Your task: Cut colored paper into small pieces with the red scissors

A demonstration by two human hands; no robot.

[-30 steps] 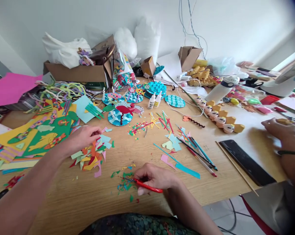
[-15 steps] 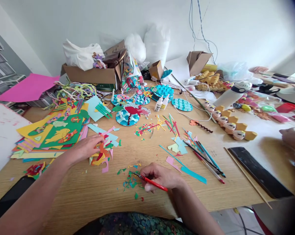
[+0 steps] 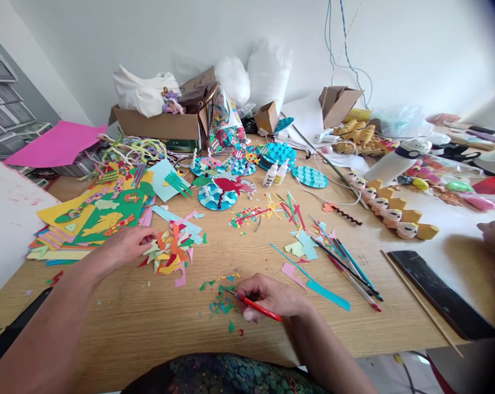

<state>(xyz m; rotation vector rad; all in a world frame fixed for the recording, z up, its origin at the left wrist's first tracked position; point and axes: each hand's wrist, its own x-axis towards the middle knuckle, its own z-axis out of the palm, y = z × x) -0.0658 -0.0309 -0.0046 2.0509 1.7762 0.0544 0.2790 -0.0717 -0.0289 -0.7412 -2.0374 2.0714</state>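
While the red-handled scissors [image 3: 257, 307] are gripped in the curled fingers of the right hand [image 3: 269, 295], the left hand [image 3: 129, 242] is held at the edge of the paper scraps [image 3: 172, 259]. Clock centred on the right hand: scraps heaped at ten, blades pointed the same way; tiny clippings [image 3: 222, 307] strewn at nine, just beside the blades; blue strip [image 3: 328, 295] laid at three. Left fingers are bent and loosely gathered; whether a scrap is pinched cannot be told, the fingertips being poorly seen. Step in hand is judged to be the picking-over of offcuts. For the next move, a light thumb-and-finger pinch is called for, one scrap being parted from its overlapping neighbours.
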